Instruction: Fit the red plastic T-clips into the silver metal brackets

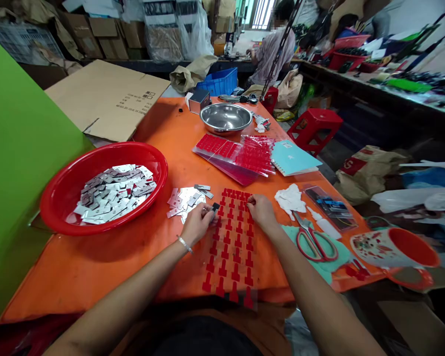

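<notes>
A clear sheet with rows of red T-shaped stickers (226, 238) lies on the orange table in front of me. My left hand (198, 223), with a bracelet at the wrist, pinches a small dark metal plate (215, 206) at the sheet's left edge. At the sheet's upper right, my right hand (261, 211) has its fingertips pressed together on a red sticker. A pile of small metal plates (187, 200) lies just beyond my left hand. More plates (116, 194) fill part of a red basin (104, 228) at the left.
Beyond the sheet are a steel bowl (226, 118), more red sticker sheets (237, 154) and a light blue notebook (293, 157). Scissors (316, 244), a white bottle (324, 223), crumpled tissue (290, 199) and a mug (393, 247) stand or lie at right. A person (274, 52) sits farther back.
</notes>
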Demonstrator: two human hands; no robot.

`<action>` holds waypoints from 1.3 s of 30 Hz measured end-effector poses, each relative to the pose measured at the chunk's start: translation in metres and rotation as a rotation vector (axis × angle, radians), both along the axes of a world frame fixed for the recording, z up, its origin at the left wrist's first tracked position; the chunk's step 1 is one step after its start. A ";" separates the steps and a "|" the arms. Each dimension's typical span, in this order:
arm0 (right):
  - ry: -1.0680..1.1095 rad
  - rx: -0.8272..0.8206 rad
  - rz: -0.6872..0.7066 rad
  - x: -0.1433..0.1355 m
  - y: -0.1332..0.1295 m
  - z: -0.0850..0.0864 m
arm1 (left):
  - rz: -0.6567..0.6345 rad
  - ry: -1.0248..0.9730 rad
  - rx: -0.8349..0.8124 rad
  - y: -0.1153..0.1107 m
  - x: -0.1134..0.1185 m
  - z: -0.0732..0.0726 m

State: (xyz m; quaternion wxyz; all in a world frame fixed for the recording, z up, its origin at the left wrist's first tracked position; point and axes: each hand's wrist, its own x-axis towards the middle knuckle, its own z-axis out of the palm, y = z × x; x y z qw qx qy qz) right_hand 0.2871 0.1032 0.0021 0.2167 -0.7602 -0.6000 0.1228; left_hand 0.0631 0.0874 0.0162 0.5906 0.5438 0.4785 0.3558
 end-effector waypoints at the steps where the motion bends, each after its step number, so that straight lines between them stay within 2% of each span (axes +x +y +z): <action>1: -0.013 -0.020 0.008 0.002 0.003 -0.001 | -0.012 -0.004 -0.002 0.006 0.011 -0.003; 8: -0.050 -0.115 0.058 0.009 0.016 -0.004 | 0.000 -0.058 -0.145 0.041 0.075 -0.014; 14: -0.090 -0.032 0.027 0.002 0.004 -0.008 | 0.014 -0.060 -0.269 0.050 0.102 -0.013; 23: 0.026 0.151 0.030 -0.002 -0.008 -0.013 | 0.083 -0.071 -0.384 0.051 0.106 -0.007; 28: 0.185 0.211 -0.006 0.009 -0.011 -0.005 | 0.116 -0.086 -0.404 0.051 0.108 -0.009; 34: 0.653 0.281 -0.139 0.007 -0.028 0.016 | 0.105 -0.145 -0.427 0.050 0.105 -0.002; 39: 0.939 0.214 -0.117 -0.019 -0.047 0.026 | 0.045 -0.243 -0.410 0.028 0.076 0.014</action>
